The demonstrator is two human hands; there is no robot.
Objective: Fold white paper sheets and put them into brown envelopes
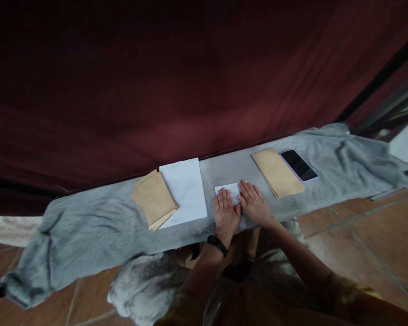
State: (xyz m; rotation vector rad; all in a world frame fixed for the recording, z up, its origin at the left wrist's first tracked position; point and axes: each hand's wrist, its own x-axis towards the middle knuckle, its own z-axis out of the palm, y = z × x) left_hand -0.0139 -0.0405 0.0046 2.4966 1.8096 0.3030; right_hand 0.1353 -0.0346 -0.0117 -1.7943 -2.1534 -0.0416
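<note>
A small folded white sheet of paper (228,188) lies on the grey cloth, partly hidden under my hands. My left hand (226,213) rests flat on its left part, fingers stretched out and pointing away from me. On its right edge lies my right hand (254,202), also flat with the fingers extended. To the left is a stack of white paper (187,190), overlapped by several brown envelopes (154,197) in a loose pile. Right of my hands sits another stack of brown envelopes (279,173), neatly aligned.
The grey cloth (98,217) covers a long narrow board. A phone (299,165) with a dark screen lies beside the right envelopes. Behind the board hangs a dark red curtain (197,99). Below is a tiled floor (370,235), and my legs are under the board's near edge.
</note>
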